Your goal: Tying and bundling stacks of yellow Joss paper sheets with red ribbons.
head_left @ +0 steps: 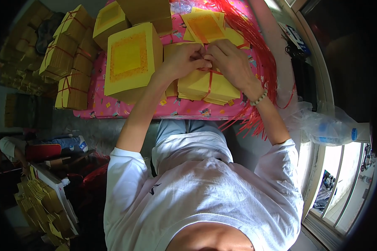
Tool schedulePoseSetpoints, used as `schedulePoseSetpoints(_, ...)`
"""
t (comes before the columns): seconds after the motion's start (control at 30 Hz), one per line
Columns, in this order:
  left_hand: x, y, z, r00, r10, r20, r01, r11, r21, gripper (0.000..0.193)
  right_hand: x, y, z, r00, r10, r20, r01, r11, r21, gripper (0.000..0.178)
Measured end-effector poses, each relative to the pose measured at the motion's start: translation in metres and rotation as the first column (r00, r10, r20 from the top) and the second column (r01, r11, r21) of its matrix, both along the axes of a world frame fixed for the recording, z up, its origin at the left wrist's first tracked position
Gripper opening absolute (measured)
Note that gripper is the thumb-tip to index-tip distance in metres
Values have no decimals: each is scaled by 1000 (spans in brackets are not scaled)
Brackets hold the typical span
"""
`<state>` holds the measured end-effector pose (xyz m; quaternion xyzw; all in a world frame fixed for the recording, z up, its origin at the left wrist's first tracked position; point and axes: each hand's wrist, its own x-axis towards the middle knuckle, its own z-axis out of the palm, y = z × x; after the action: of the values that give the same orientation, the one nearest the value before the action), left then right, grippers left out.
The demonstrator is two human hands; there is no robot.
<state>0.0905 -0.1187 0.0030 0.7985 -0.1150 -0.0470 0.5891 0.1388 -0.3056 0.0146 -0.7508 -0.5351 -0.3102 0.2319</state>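
Note:
A stack of yellow paper (pixel 194 87) lies on the pink table in front of me, with a red string (pixel 209 85) running over its top and down its near side. Above this stack my left hand (pixel 186 60) and my right hand (pixel 229 62) meet, fingertips pinched together on the red string. Part of the string and whatever knot there may be is hidden by the fingers. A beaded bracelet (pixel 259 98) circles my right wrist. Just left of my left forearm stands a tall block of yellow paper (pixel 130 58) with an orange printed border.
Loose red strings (pixel 262 50) trail down the table's right side and over its front edge. Printed yellow sheets (pixel 203 25) lie at the back. Tied bundles (pixel 73 54) pile up at left. A clear plastic bag (pixel 322 125) sits at right. Another person (pixel 12 148) is at lower left.

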Motion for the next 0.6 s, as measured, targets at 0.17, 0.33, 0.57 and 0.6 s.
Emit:
schedulePoseSetpoints(0.17,-1,-2,-10,1000,24,12,-24,1000,2,13,1,-2,-3,933,29,-359,-31,1000,-1,14)
schedulePoseSetpoints(0.33,-6,-2,-11,994,94,-57,-106,959,-262,10,-12,-15,1,775,38,-631,-9,999,49,13)
schedulePoseSetpoints(0.57,-3,-1,-2,990,32,-136,-48,993,-110,6,-45,-18,-4,770,-24,-637,48,999,20,10)
schedulePoseSetpoints(0.6,-6,0,-4,994,31,-100,-47,986,-160,6,-45,-20,-2,771,-19,-637,43,999,22,10)
